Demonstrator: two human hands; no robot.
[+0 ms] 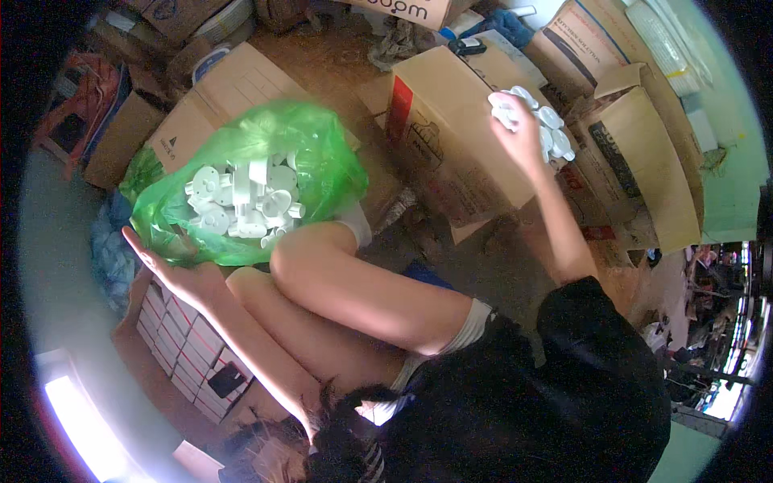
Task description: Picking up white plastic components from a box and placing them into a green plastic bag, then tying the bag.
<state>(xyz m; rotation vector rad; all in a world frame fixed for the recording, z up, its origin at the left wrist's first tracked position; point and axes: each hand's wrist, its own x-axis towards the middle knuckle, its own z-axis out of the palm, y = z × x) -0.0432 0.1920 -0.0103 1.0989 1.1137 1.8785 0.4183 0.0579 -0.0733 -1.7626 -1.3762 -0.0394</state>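
Overhead, right hand (519,133) clutches white plastic caps (547,121) (jumbled, no shared axis); left hand (173,270) rests open-palmed against green bag (322,157).

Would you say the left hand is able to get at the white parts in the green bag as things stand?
Probably yes: the left hand rests open at the green bag rim, and the bag gapes toward it, with the white parts uncovered.

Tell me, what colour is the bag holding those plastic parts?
Translucent green; the bag shows best in the head view, with white parts inside.
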